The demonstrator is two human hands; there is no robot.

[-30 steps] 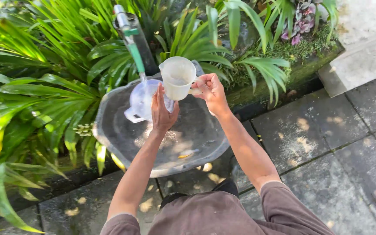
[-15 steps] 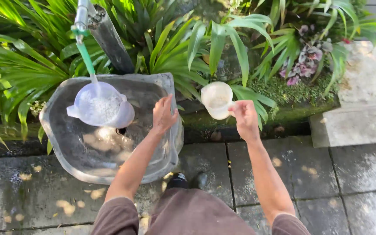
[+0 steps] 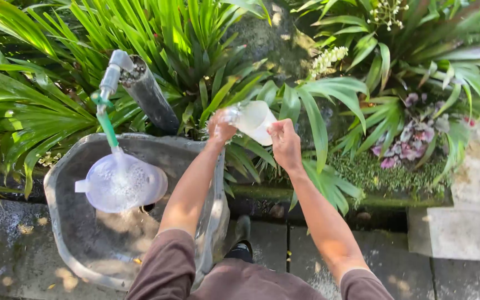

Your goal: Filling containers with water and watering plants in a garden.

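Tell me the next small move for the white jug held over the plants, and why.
Probably tip the white jug a little further: the right hand holds it tilted over the green leaves, the left hand sits at its rim, and water is spilling out.

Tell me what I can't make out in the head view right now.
- Contents of the white jug: tipped away, glare washes out its mouth.
- Left hand grip on the jug: blurred by spray.
- Basin drain: hidden under the clear pitcher.
- Right hand fingers: curled behind the jug.

A clear jug [image 3: 120,182] sits in a stone basin [image 3: 70,153] on the paving [image 3: 6,244].
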